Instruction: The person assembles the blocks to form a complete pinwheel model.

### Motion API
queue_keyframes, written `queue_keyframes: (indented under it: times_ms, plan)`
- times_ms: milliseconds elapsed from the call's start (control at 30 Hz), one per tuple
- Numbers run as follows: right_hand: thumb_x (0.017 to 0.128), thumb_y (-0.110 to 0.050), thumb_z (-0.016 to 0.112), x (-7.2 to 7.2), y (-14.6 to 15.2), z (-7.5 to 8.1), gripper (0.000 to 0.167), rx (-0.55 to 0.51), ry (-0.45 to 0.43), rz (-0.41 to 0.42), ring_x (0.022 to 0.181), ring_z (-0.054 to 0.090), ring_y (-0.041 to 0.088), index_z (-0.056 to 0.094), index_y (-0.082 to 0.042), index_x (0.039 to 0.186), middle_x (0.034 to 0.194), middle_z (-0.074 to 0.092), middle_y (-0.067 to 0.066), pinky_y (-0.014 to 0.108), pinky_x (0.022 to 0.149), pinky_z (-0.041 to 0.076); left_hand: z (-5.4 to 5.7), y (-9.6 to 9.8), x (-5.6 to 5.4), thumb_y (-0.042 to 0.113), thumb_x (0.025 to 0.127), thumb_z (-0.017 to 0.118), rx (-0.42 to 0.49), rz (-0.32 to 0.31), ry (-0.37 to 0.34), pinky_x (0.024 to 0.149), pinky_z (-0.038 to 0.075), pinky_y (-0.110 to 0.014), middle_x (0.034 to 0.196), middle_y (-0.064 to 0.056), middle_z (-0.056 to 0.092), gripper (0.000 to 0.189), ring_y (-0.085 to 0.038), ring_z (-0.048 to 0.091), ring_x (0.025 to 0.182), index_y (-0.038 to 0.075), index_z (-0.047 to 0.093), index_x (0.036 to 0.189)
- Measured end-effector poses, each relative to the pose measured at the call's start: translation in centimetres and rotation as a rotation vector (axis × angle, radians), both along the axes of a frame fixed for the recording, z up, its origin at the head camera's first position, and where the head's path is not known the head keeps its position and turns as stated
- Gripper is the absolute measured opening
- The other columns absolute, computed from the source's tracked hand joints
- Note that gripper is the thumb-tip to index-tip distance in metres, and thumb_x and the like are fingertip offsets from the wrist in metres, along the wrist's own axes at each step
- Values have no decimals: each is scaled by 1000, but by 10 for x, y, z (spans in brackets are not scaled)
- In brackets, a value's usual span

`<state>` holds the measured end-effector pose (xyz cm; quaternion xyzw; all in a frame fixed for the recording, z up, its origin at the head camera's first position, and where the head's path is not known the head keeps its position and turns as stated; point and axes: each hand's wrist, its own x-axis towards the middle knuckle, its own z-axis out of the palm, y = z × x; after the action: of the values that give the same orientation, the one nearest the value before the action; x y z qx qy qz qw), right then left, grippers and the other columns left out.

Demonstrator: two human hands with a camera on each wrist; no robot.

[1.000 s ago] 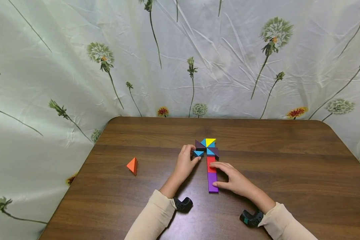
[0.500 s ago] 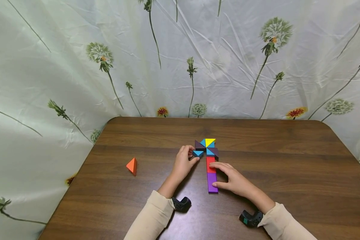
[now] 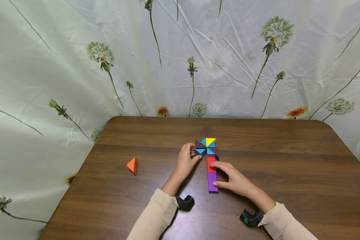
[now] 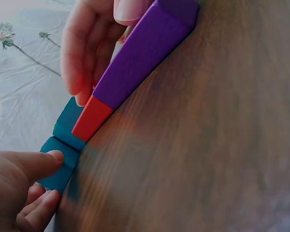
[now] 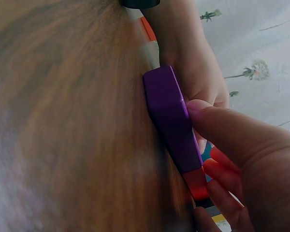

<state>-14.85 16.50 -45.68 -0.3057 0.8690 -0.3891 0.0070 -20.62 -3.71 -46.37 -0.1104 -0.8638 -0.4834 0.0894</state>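
Note:
In the head view my left hand (image 3: 184, 163) pinches a blue triangular block (image 3: 200, 151) between thumb and fingers. It sits at the lower left of a pinwheel of triangular blocks, just below a dark brown triangle (image 3: 199, 144). A yellow triangle (image 3: 210, 141) tops the pinwheel. Below it run a red block (image 3: 210, 160) and a purple block (image 3: 211, 187), end to end. My right hand (image 3: 237, 179) rests on these, fingertips on the red block and thumb at the purple one's edge. The left wrist view shows the held blue block (image 4: 58, 181) close against another blue block (image 4: 66, 121).
An orange triangular block (image 3: 132, 166) stands apart on the left of the brown wooden table (image 3: 288, 160). Behind the table hangs a curtain (image 3: 228, 66) printed with dandelions. Black wrist devices, one on the left (image 3: 185, 203), sit below both hands.
My left hand has moved slightly right and away from me, bringing the blue triangular block up against the pinwheel's lower left. The right hand has stayed in place.

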Motion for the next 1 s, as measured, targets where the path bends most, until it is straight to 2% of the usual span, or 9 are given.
queue_keyframes:
  times_ms: [1000]
  plan:
    - [76, -28, 72, 0, 0, 0, 56, -5, -1, 3, 117, 40, 28, 51, -7, 125, 126, 48, 9, 48, 94, 32, -1, 7, -4, 4, 74, 73, 22, 30, -34, 75, 46, -19, 100, -12, 47, 43, -21, 56, 86, -2, 47, 108]
